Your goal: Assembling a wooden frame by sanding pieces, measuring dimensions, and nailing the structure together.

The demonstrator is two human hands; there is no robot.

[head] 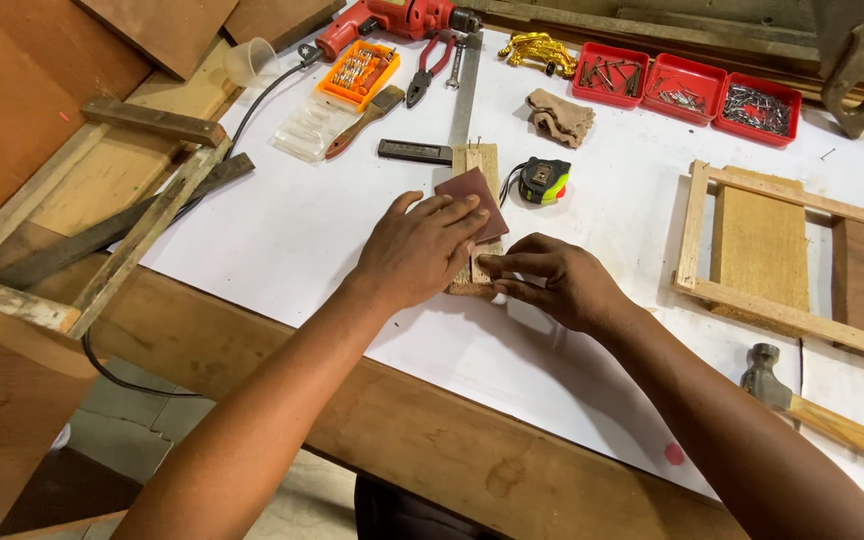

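A small wooden block (480,162) lies on the white sheet (282,235) in the middle of the bench. A piece of dark reddish-brown sandpaper (474,195) lies on top of it. My left hand (414,250) rests flat on the sandpaper and the block, fingers spread and pressing down. My right hand (557,283) pinches the near end of the block with thumb and fingertips, just right of my left hand. The near part of the block is hidden under both hands.
A tape measure (544,181), a rag (560,116), a steel ruler (466,90), pliers (428,68), a brush (364,122), a red drill (392,18) and three red trays of nails (687,88) lie behind. A wooden frame (792,258) and a hammer (817,415) sit at right.
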